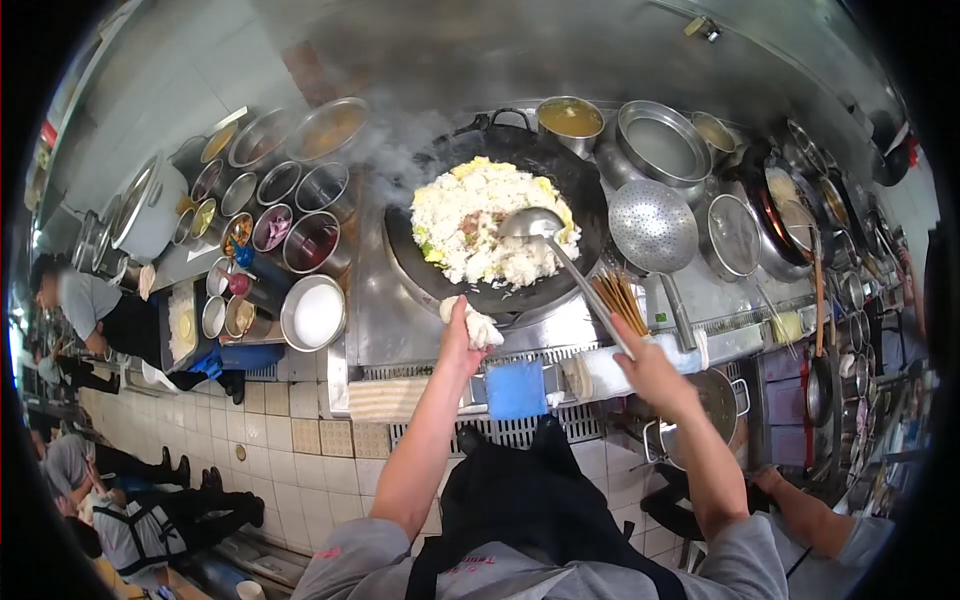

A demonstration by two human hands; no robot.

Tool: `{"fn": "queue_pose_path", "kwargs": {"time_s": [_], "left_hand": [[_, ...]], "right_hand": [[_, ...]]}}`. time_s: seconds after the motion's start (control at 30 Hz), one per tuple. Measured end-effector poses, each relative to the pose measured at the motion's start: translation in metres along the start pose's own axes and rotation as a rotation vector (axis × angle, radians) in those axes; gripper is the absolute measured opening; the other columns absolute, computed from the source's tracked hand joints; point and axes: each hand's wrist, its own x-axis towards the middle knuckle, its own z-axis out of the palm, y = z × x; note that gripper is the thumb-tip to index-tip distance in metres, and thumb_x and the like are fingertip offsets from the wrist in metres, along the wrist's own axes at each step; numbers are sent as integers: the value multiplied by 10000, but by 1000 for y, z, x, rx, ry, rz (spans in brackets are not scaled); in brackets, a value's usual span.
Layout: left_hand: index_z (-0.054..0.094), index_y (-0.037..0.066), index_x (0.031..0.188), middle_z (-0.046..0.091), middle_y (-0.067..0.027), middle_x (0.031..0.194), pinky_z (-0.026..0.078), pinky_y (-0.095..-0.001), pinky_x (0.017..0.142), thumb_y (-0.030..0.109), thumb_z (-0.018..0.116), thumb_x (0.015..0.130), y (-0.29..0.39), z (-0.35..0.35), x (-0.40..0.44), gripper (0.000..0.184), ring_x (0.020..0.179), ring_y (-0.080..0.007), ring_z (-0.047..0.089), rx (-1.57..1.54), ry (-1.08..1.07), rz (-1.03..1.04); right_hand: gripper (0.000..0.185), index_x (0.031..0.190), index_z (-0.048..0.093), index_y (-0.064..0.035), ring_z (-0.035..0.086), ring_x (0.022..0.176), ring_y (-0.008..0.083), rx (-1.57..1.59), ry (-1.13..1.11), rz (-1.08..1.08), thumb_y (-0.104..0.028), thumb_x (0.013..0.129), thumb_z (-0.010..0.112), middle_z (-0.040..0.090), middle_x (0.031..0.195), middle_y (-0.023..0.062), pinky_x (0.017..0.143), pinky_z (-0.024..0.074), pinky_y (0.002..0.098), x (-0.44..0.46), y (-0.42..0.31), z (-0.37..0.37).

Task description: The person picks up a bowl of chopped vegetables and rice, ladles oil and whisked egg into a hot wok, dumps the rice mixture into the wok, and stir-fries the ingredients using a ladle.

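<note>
A large black wok (pixel 588 200) sits on the range, with steam rising at its left. Inside it lies a wide heap of white rice (pixel 455 205) mixed with yellow bits that look like egg, green pieces and some brownish meat. My right hand (pixel 648 368) grips the handle of a metal ladle (pixel 536 224), whose bowl rests on the rice. Closed around a bunched white cloth (pixel 478 324), my left hand (pixel 460 348) is at the wok's near edge. Whether a wok handle is under the cloth is hidden.
Right of the wok lie a perforated strainer (pixel 653 225) and a bamboo brush (pixel 622 298). Behind stands a pot of yellowish liquid (pixel 570 118). Several ingredient tins and a bowl of white granules (pixel 313 313) stand left. A blue cloth (pixel 515 389) hangs in front. Other people are nearby.
</note>
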Motion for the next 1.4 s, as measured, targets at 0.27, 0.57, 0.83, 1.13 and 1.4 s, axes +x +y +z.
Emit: {"fn": "queue_pose_path", "kwargs": {"time_s": [0.27, 0.57, 0.83, 1.13, 1.4], "left_hand": [[515, 117, 963, 591, -71, 782, 470, -350, 535, 336, 592, 841, 7, 8, -1, 262, 659, -230, 589, -134, 17, -90], [454, 69, 973, 595, -139, 862, 515, -420, 473, 57, 469, 830, -41, 17, -100, 145, 728, -285, 622, -207, 14, 71], [503, 41, 1061, 608, -111, 932, 555, -391, 666, 93, 554, 804, -93, -38, -61, 267, 810, -229, 639, -64, 11, 57], [536, 33, 935, 594, -106, 804, 515, -400, 569, 76, 581, 768, -23, -9, 10, 178, 684, -246, 602, -149, 0, 112], [488, 99, 905, 558, -88, 782, 487, -384, 494, 89, 556, 787, -17, -7, 23, 136, 626, -240, 567, -183, -118, -106]], "right_hand": [[626, 1442, 279, -211, 584, 835, 490, 47, -18, 171, -124, 885, 552, 599, 830, 328, 759, 465, 479, -48, -44, -15], [607, 1454, 263, -203, 589, 532, 224, 304, -499, 281, -151, 914, 536, 585, 658, 167, 552, 493, 350, -92, -88, -98], [604, 1459, 260, -230, 436, 420, 93, 348, -369, 335, -159, 924, 532, 454, 560, 25, 402, 408, 270, -31, -65, -49], [608, 1445, 315, -208, 407, 413, 59, 633, -83, 159, -28, 899, 510, 463, 568, -12, 383, 363, 235, -68, -135, -94], [570, 1453, 260, -146, 547, 571, 159, 1431, -282, 510, -160, 942, 513, 609, 924, 156, 451, 468, 279, 2, -49, 21]]}}
